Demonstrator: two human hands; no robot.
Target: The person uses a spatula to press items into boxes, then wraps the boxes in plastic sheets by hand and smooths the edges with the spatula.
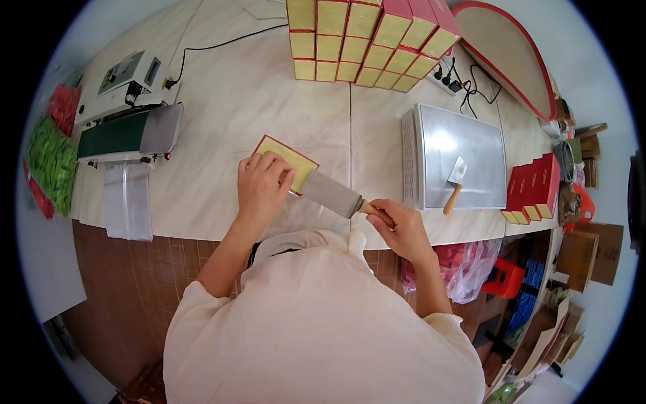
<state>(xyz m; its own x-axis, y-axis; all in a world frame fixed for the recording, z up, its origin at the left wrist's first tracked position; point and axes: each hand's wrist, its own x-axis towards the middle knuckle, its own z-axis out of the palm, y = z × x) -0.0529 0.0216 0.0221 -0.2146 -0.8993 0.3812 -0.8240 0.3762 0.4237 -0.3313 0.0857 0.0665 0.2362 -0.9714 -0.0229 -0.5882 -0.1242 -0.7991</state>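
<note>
A yellow box with red edges [295, 159] lies on the marbled table in front of the body. My left hand [264, 185] rests on its near left part, fingers bent over it and its thumb near the blade. In my right hand [400, 227] is the wooden handle of a wide metal scraper [331, 192]. The scraper's flat blade points left, and its far end meets the box's right side. Whether the blade lies over or under the box's edge I cannot tell.
Stacked yellow and red boxes [363, 40] stand at the back. A metal hot plate [464, 158] bearing a small scraper [454, 190] is at right, near red boxes [535, 185]. At left are a sealing machine [128, 131] and clear bags [128, 200].
</note>
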